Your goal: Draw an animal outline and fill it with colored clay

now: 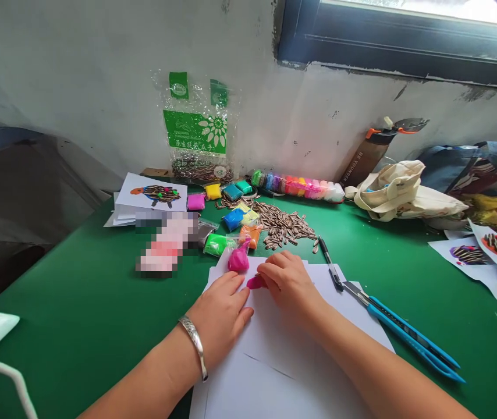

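Observation:
A small flattened piece of magenta modelling clay (255, 283) lies on the stack of white paper (270, 343). My right hand (290, 285) has its fingers curled together over the right edge of this clay; whether anything else is between the fingertips is hidden. Flat on the paper to the left is my left hand (222, 311), fingers stretched, their tips close to the clay. A silver bangle (195, 348) circles the left wrist. Just beyond the hands sits a magenta clay packet (238, 259), beside a green packet (217, 245) and an orange one (249, 236).
Behind the packets spreads a pile of sunflower seeds (286, 222). A black pen (329, 263) and a blue utility knife (409, 334) lie right of the paper. Farther out are a seed bag (196, 131), a row of coloured clay (298, 187), a cloth bag (401, 189) and a decorated card (155, 192).

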Available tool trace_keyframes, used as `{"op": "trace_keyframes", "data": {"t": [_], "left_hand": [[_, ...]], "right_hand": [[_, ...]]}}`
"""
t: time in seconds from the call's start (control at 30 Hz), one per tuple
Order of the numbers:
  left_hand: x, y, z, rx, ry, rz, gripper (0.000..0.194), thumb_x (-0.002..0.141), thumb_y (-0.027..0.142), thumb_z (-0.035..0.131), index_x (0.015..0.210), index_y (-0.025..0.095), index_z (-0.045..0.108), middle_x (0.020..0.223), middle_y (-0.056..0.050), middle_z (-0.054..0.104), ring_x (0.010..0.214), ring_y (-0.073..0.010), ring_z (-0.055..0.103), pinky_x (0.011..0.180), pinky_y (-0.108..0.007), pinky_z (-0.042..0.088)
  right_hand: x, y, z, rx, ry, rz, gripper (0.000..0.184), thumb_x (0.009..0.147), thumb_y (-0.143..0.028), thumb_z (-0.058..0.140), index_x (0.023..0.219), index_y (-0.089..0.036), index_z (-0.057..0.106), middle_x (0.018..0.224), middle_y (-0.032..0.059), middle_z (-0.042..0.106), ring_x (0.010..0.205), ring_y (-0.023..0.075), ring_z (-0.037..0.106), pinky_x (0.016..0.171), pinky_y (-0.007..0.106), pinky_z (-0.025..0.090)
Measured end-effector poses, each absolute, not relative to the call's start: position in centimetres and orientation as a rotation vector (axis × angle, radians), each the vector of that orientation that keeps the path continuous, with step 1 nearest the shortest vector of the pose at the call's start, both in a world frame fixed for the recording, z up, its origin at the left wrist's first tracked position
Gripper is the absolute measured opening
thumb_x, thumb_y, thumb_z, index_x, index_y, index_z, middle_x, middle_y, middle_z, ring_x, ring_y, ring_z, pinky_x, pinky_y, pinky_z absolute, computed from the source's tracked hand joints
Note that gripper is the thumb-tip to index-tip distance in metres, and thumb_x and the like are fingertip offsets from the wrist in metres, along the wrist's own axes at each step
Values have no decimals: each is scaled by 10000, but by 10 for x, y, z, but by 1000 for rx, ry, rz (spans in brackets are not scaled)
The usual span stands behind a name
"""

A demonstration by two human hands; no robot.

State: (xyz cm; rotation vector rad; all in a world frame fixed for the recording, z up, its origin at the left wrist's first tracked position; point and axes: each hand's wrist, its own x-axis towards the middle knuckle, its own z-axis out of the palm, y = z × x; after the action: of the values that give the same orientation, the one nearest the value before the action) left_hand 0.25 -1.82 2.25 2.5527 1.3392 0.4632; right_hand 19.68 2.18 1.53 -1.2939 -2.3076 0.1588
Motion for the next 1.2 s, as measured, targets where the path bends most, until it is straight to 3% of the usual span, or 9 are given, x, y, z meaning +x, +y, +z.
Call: {"op": "trace_keyframes", "data": {"t": [0.57,0.93,1.2], "left_hand": [[4,-20,24,2551,1371,450,196,870,177,555,1031,146,663,1229,-127,612,1224,-292,503,1019,-466,474],[7,-17,38,2555,1336,348,268,856,143,568,1102,81,653,1204,-162,629,1217,-307,526,1030,-475,479],[5,-21,22,2548,1374,479,232,838,147,587,1058,132,662,1213,-124,624,1235,-286,507,1045,-446,468]], "right_hand": [[202,23,16,-1194,-2368,168,123,866,-171,655,748,-200,676,765,11,638,758,150,477,707,301,286],[190,23,17,-1135,-2446,173,168,885,-104,592,771,-195,675,772,25,650,768,152,464,708,303,272],[191,27,16,-1114,-2433,219,164,909,-130,579,818,-205,692,791,26,649,791,155,463,713,311,271]]}}
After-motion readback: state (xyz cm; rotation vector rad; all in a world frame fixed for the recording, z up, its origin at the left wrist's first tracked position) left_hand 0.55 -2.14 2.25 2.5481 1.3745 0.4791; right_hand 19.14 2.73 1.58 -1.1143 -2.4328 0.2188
